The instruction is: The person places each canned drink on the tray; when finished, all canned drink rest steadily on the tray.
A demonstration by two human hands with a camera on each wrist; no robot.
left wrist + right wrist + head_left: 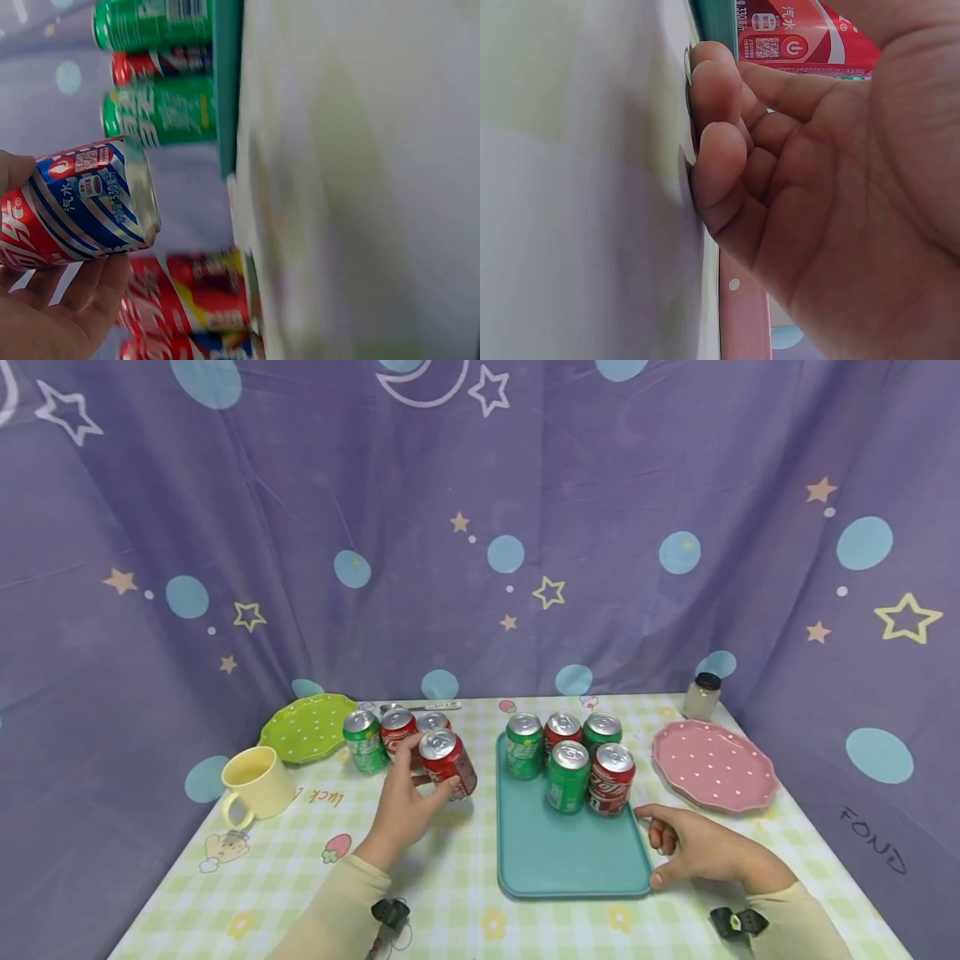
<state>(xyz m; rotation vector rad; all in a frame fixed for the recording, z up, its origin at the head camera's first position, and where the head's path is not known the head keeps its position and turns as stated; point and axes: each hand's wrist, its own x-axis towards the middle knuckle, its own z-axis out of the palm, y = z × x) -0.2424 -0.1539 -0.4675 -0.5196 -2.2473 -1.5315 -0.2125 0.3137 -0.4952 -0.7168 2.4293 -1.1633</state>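
My left hand (408,810) grips a red soda can (448,766) between thumb and fingers. In the left wrist view the can (82,202) is tilted, its base raised off the table. Behind it stand a green soda can (365,743) and two more red cans (397,727), partly hidden. My right hand (701,847) rests at the right side of a teal tray (570,860), index finger and thumb touching the rim some way apart. The other fingers (718,165) curl loosely against the tablecloth. Several green and red cans (567,781) stand upright at the tray's far end.
A yellow mug (258,783) and a green dotted plate (307,727) are on the left. A spoon (427,707) lies at the back. On the right are a pink dotted plate (716,766) and a black-lidded jar (702,697). A purple curtain (480,527) hangs behind the table.
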